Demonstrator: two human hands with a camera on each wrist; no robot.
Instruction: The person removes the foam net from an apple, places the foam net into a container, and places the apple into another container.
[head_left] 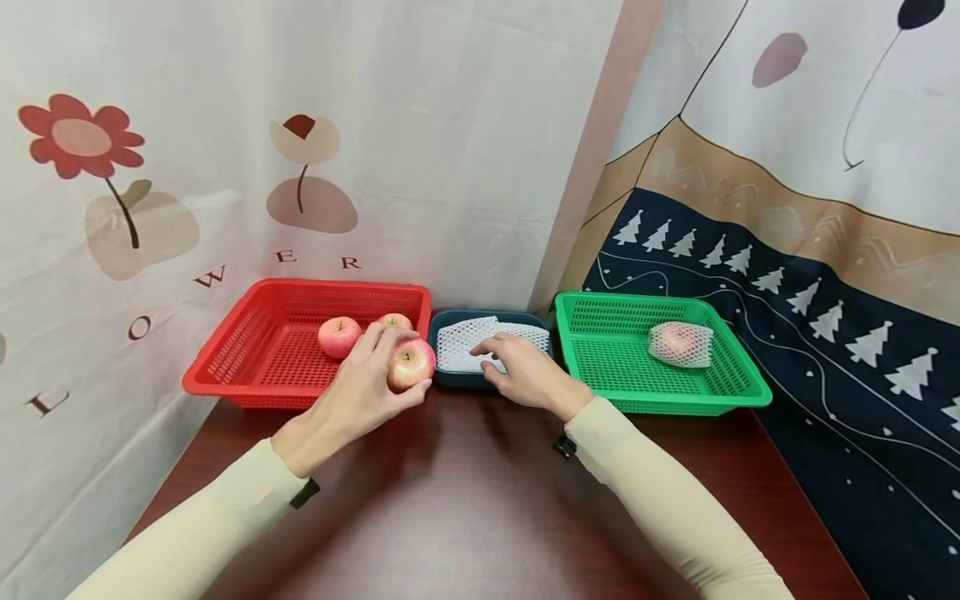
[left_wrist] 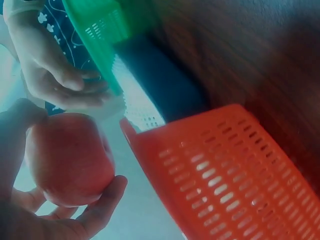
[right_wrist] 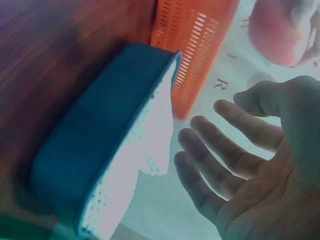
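Note:
My left hand (head_left: 367, 379) grips a red and yellow apple (head_left: 412, 364) near the right end of the red basket (head_left: 225, 367), with thumb and fingers around its sides. In the left wrist view the same apple (left_wrist: 70, 160) sits between the thumb and fingertips. My right hand (head_left: 525, 371) hovers over the dark blue tray (head_left: 459, 379), which holds white foam net sleeves (head_left: 465, 340). In the right wrist view the fingers of this hand (right_wrist: 250, 165) are spread and loosely bent, with nothing in them, beside the foam sleeves (right_wrist: 145, 145).
Two apples lie in the red basket, one (head_left: 339, 337) left of my fingers and another (head_left: 395, 321) partly behind them. On the right stands a green basket (head_left: 600, 392) holding an apple in a foam net (head_left: 681, 344). All stand on a brown table (head_left: 480, 500) against printed curtains.

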